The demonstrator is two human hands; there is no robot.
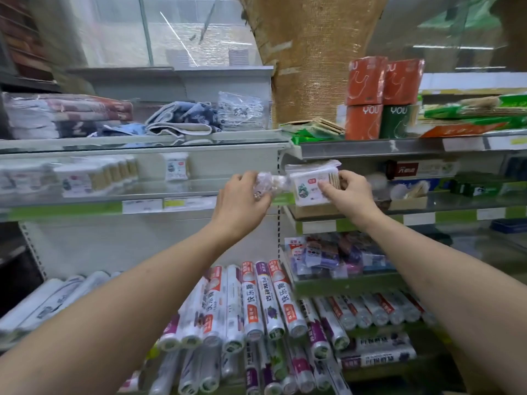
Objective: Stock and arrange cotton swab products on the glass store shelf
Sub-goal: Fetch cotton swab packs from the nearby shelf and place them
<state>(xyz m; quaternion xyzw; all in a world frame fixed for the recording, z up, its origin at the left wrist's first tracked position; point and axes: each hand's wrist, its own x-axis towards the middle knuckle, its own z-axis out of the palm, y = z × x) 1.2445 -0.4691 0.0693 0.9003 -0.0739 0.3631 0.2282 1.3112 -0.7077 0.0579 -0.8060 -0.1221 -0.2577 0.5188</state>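
A clear bag of cotton swab packs [312, 182] was held up at the glass shelf's [171, 192] right front edge. Its twisted neck was gripped by the left hand [245, 192]; one pack was pinched by the right hand [346, 185]. Unpacking was judged in hand; placement beside the shelved swab packs [94, 176] was called for next.

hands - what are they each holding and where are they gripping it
The right hand pinches a cotton swab pack by its right end. The left hand grips crumpled clear wrapping at that pack's left.
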